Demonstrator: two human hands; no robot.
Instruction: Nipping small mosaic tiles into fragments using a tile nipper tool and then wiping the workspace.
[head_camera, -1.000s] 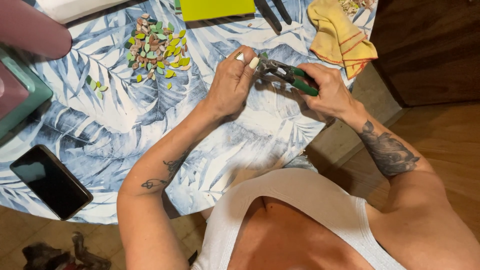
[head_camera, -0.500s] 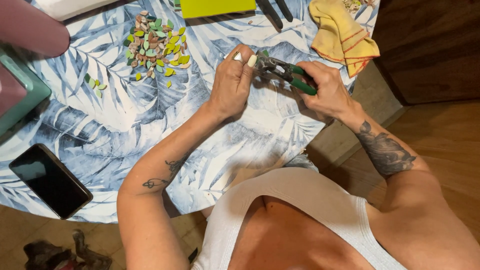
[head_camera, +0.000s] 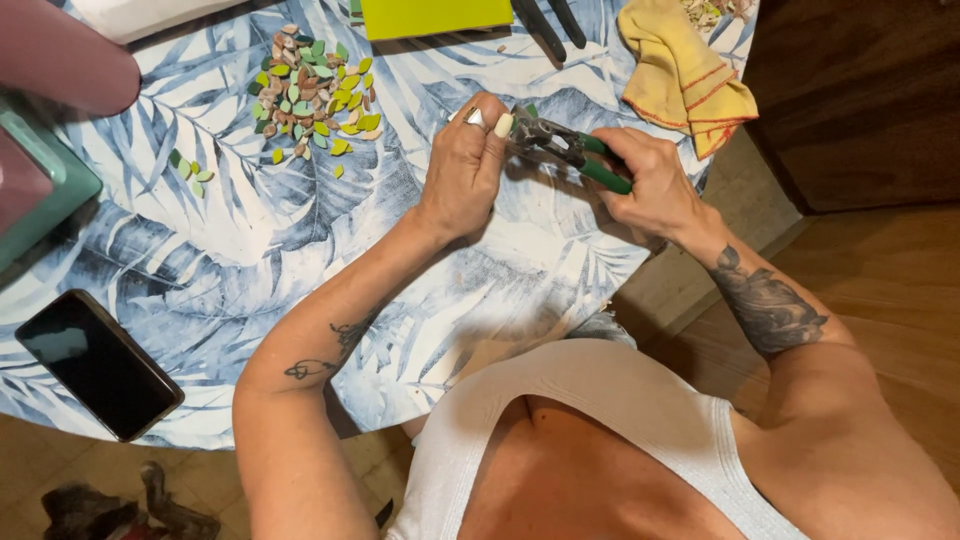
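1. As I look down from the head camera, the tabletop (head_camera: 250, 230) fills most of my view, covered in a blue-and-white leaf-print cloth.
2. At the far edge I see a yellow cloth (head_camera: 685, 70) lying crumpled, just right of a lime-green flat sheet (head_camera: 435, 14) and two dark handles (head_camera: 545, 22).
3. Near the left corner of the tabletop a black phone (head_camera: 98, 364) lies face up, well apart from both hands.
4. My right hand (head_camera: 650, 185) is wrapped closed around the green-handled pliers (head_camera: 570, 148), gripping the handles, with the metal head pointing left toward the other hand.
5. My left hand (head_camera: 470, 170) is curled narrow, fingertips pinched together right at the head of the pliers; whatever small bit it holds there is hidden by the fingers, so I cannot tell what it is.
6. The pliers are held just above the tabletop, between the two hands, near the middle of the far half.
7. Left of the hands lies a pile of small leaf-shaped pieces (head_camera: 312, 85) in green, yellow, pink and white.
8. A few loose green pieces (head_camera: 190, 168) lie apart from that pile, farther left.
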